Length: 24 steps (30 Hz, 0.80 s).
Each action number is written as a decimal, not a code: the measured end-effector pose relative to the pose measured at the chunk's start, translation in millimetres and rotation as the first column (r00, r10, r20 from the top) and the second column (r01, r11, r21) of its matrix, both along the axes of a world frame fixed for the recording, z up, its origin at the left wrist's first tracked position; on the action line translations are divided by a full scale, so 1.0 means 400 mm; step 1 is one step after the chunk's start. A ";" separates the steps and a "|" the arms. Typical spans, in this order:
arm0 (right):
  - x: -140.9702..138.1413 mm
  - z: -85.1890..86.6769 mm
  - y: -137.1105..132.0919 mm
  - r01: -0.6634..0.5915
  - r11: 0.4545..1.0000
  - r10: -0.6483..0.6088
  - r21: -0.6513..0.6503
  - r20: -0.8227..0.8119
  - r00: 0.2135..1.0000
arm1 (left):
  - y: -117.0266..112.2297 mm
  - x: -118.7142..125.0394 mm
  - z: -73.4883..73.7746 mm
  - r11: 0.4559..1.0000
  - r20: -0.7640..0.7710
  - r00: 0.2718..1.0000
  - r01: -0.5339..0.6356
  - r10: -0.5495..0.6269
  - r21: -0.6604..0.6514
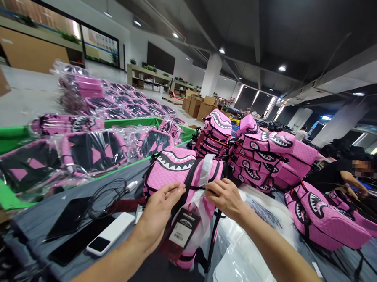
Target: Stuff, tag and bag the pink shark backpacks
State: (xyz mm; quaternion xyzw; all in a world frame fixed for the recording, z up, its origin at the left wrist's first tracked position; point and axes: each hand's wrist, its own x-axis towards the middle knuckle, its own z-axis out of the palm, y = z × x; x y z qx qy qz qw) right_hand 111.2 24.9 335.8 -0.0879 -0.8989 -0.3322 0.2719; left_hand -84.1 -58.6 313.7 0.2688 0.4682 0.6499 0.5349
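Observation:
A pink backpack [174, 165] with a printed shark-mouth pattern lies on the grey-covered table in front of me. Between my hands runs a thin black strap [195, 187] over the backpack's shoulder straps. My left hand [159, 207] pinches its left end with thumb and fingertips. Curled fingers of my right hand [225, 197] grip the other end; the fingertips are partly hidden. White wrapping [199, 202] is around the shoulder strap beneath. A black and white hang tag [183, 231] with a barcode dangles below my hands.
Left on the table lie a white handheld device [110, 233], dark phones [69, 217] and a coiled cable [109, 196]. A green-edged bin [5, 190] holds several bagged backpacks. Clear plastic bags [248, 257] lie at right, beside stacked pink backpacks [257, 157]. Another person [335, 174] works at far right.

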 end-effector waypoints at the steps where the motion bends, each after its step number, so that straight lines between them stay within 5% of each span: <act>1: 0.004 -0.008 -0.010 0.034 0.999 -0.035 -0.013 -0.048 0.998 | -0.007 -0.001 0.025 0.998 -0.025 0.999 0.040 -0.041 -0.040; 6: 0.016 -0.052 -0.038 0.137 0.988 -0.151 -0.075 -0.241 0.959 | 0.006 0.026 0.085 0.946 -0.111 0.950 0.271 -0.293 -0.179; 12: 0.025 -0.067 -0.046 0.130 0.986 -0.155 -0.102 -0.298 0.942 | 0.099 0.070 0.050 0.848 -0.057 0.904 0.375 -0.425 -0.374; 24: 0.037 -0.078 -0.056 0.131 0.983 -0.166 -0.125 -0.330 0.929 | 0.087 0.092 0.030 0.846 0.210 0.873 0.481 -0.440 -0.230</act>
